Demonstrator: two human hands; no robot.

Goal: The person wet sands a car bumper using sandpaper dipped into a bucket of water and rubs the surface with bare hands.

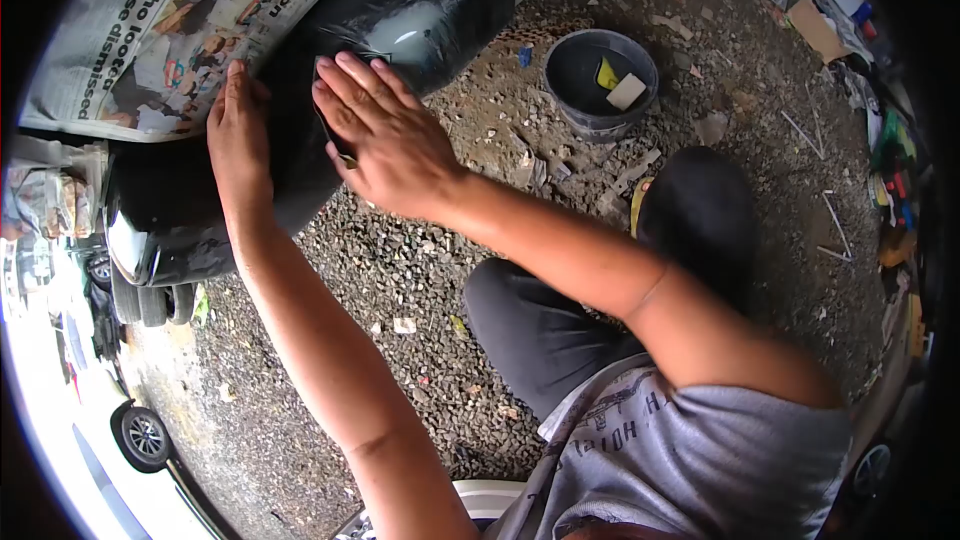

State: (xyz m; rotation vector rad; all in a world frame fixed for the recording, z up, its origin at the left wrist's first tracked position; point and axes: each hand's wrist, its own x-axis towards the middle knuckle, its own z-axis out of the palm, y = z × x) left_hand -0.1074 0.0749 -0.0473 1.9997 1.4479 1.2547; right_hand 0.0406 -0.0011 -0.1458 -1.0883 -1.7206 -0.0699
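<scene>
The right hand (385, 145) lies flat, fingers extended, pressing a thin dark sheet (327, 130) against the glossy black bumper (440, 15); the left hand (240, 130), fingers straight, lies beside the newspaper (190, 30).

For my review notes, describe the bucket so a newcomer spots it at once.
Start at the glossy black panel under the right hand. Right of it in the picture, on stony ground, stands a round, dark bucket. Unlike the scattered debris nearby, it holds a yellow piece and a pale block.
</scene>
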